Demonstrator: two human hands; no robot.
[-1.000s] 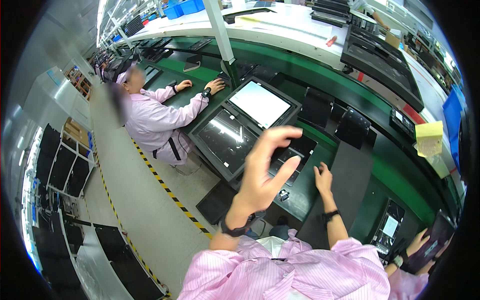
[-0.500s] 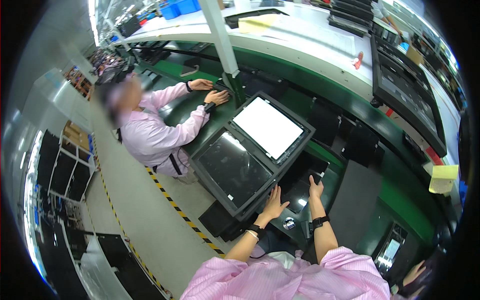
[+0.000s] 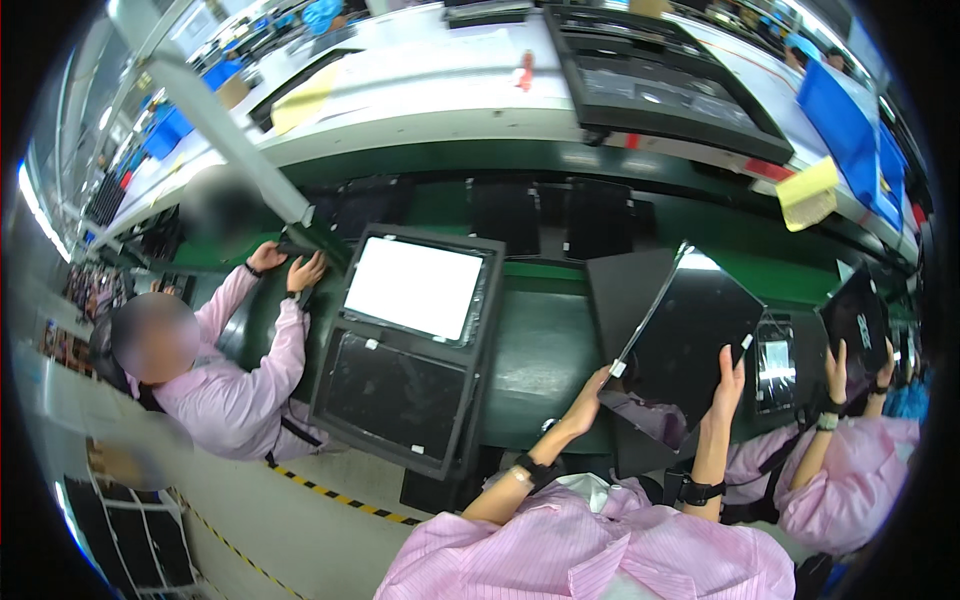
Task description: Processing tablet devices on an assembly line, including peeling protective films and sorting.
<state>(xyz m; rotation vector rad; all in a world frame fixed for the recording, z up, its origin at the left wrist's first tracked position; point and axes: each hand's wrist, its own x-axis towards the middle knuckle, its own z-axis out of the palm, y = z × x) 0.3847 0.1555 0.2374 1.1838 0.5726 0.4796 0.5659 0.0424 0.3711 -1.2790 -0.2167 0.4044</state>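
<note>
Shifted right, left hand and right hand flank a black panel, grips closed on it.

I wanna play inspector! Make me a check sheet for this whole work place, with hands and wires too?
Surface: glossy dark green workbench, with a dark mat on it.
Job's things: glossy black panel, held up at a tilt.
Clutter: black frame holding a lit white screen and a dark panel; yellow paper note at the upper bench's edge.
Hands: left hand grips the black panel's left edge; right hand holds its right side.
Cables: nothing seen clearly.
Surroundings: pink-jacketed co-workers left and right; black-and-yellow floor tape.
</note>
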